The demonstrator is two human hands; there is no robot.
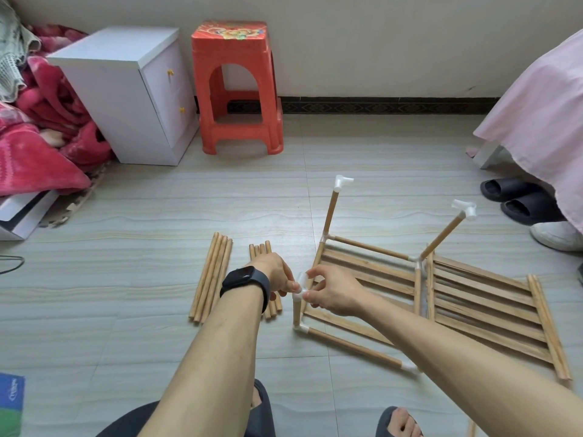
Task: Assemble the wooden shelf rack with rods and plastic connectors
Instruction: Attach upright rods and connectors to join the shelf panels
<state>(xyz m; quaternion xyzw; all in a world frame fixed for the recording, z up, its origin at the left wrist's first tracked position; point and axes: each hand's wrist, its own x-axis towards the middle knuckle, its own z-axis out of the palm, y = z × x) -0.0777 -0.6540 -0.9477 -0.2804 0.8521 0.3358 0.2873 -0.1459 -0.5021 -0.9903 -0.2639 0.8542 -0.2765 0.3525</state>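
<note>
Both hands, left hand (273, 272) and right hand (331, 290), pinch a white connector (300, 287) atop the rack's (362, 279) short upright rod (297, 311).

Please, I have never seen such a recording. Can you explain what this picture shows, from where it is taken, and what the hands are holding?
There is no machine here. A person works with bare hands, and one camera worn on the head looks down at them. The left hand and the right hand both pinch a white plastic connector on top of a short upright rod at a corner of the half-built rack. On the tiled floor lie loose wooden rods and a second slatted panel.
</note>
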